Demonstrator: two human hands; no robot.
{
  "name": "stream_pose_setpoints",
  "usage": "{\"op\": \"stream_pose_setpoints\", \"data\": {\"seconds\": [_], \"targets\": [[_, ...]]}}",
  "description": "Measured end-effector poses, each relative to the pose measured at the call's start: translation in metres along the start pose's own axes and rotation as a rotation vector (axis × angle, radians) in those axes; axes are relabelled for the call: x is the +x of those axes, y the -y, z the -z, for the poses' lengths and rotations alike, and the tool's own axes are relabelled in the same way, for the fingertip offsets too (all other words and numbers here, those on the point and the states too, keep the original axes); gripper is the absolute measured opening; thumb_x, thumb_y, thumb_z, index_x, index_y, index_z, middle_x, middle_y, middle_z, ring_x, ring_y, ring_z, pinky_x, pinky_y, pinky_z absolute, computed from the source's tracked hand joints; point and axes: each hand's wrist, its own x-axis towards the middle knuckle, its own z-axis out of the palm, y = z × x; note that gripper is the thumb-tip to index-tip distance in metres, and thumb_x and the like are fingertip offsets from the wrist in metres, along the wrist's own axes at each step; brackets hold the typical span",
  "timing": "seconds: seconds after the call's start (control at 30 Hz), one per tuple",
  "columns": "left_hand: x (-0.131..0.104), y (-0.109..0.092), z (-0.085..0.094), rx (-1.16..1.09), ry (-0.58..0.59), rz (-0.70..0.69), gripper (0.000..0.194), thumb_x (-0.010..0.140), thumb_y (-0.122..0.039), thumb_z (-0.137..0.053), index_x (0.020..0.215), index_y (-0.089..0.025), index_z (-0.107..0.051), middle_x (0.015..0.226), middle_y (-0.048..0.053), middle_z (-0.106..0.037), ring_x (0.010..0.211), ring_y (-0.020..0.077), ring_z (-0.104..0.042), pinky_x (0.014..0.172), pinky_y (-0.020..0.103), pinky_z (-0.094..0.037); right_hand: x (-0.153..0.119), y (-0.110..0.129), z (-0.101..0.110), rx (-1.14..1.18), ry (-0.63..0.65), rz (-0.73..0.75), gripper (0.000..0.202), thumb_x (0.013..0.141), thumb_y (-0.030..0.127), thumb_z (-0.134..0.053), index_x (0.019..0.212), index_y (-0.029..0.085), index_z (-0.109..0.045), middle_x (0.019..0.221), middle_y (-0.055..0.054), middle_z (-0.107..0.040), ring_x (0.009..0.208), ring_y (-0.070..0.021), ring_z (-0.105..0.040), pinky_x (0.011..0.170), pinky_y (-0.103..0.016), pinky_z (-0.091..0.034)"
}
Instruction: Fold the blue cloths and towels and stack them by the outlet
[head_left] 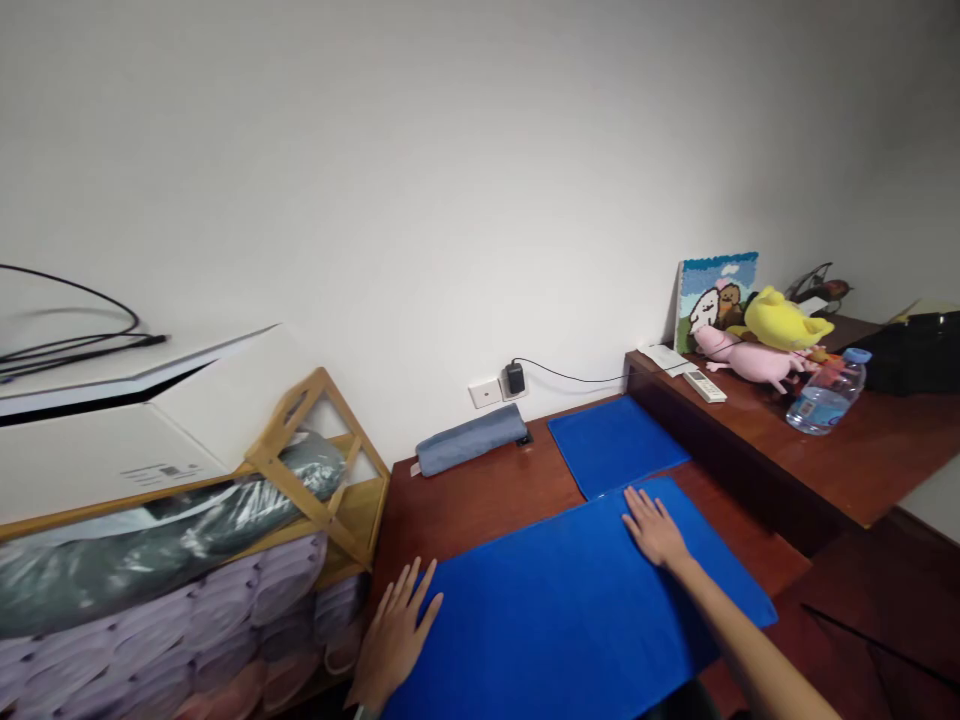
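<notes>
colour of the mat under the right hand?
Plain blue mat; shows best in the head view.

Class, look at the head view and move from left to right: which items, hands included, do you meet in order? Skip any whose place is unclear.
Coiled black cable → left hand → black plug adapter → right hand → white remote control → plastic bottle.

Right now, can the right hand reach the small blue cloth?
Probably yes: the right hand rests open on the big cloth, close to the small blue cloth, with nothing standing between them.
</notes>
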Motion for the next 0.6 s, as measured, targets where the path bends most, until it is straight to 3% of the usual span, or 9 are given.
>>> {"op": "stream_pose_setpoints", "data": {"seconds": [0.07,0.13,0.23,0.33,0.47,0.53,0.6], "targets": [[0.0,-0.002,-0.001,-0.003,-0.015,-0.01,0.064,0.107,-0.06,-0.036,0.165,-0.033,-0.035,0.172,0.005,-0.035,0.159,0.03,-0.032,0.126,0.057,-0.035,0.006,-0.045,0.006,-0.049,-0.002,-0.1,0.07,0.106,0.052,-0.021,0.168,0.019,-0.03,0.172,-0.007,-0.032,0.161,-0.0263,-0.025,0.131,-0.053,-0.02],[0.001,-0.003,-0.001,-0.001,-0.023,-0.019,0.063,0.107,-0.058,-0.037,0.165,-0.034,-0.035,0.172,0.005,-0.035,0.158,0.03,-0.033,0.125,0.057,-0.035,0.011,-0.074,0.007,-0.073,-0.013,-0.146,0.072,0.106,0.052,-0.019,0.169,0.018,-0.027,0.173,-0.006,-0.029,0.162,-0.0257,-0.022,0.131,-0.052,-0.019],[0.001,-0.001,-0.002,0.01,-0.037,-0.025,0.061,0.107,-0.056,-0.038,0.165,-0.036,-0.034,0.173,0.005,-0.035,0.158,0.0293,-0.035,0.125,0.055,-0.036,0.017,-0.091,0.003,-0.071,-0.02,-0.149,0.074,0.106,0.054,-0.017,0.17,0.017,-0.021,0.175,-0.006,-0.025,0.163,-0.0244,-0.019,0.132,-0.049,-0.018],[0.003,0.003,-0.001,0.028,-0.026,-0.009,0.061,0.108,-0.055,-0.036,0.165,-0.035,-0.035,0.172,0.006,-0.036,0.157,0.0298,-0.036,0.125,0.055,-0.036,0.02,-0.092,0.007,-0.066,0.018,-0.149,0.074,0.106,0.053,-0.016,0.17,0.017,-0.019,0.176,-0.005,-0.023,0.163,-0.0247,-0.017,0.132,-0.051,-0.016],[0.007,-0.005,0.014,0.04,0.017,0.011,0.06,0.109,-0.052,-0.032,0.162,-0.028,-0.043,0.17,0.01,-0.041,0.156,0.0311,-0.039,0.125,0.055,-0.036,0.017,-0.07,0.026,-0.049,0.049,-0.165,0.073,0.106,0.05,-0.018,0.169,0.012,-0.025,0.175,-0.009,-0.025,0.163,-0.0275,-0.019,0.132,-0.052,-0.016],[0.008,-0.025,0.025,0.026,-0.005,0.008,0.061,0.109,-0.05,-0.03,0.162,-0.023,-0.044,0.169,0.012,-0.042,0.156,0.0311,-0.038,0.126,0.055,-0.035,0.007,-0.037,0.031,-0.018,-0.031,-0.106,0.072,0.107,0.047,-0.018,0.167,0.01,-0.03,0.173,-0.011,-0.029,0.162,-0.029,-0.021,0.132,-0.052,-0.016],[0.006,-0.062,0.031,-0.007,-0.059,-0.015,0.062,0.11,-0.048,-0.028,0.164,-0.02,-0.04,0.17,0.013,-0.04,0.157,0.0304,-0.036,0.127,0.054,-0.032,-0.014,0.015,0.026,0.044,-0.115,0.034,0.069,0.108,0.045,-0.018,0.166,0.012,-0.033,0.171,-0.012,-0.034,0.161,-0.0292,-0.025,0.132,-0.053,-0.017]]}}
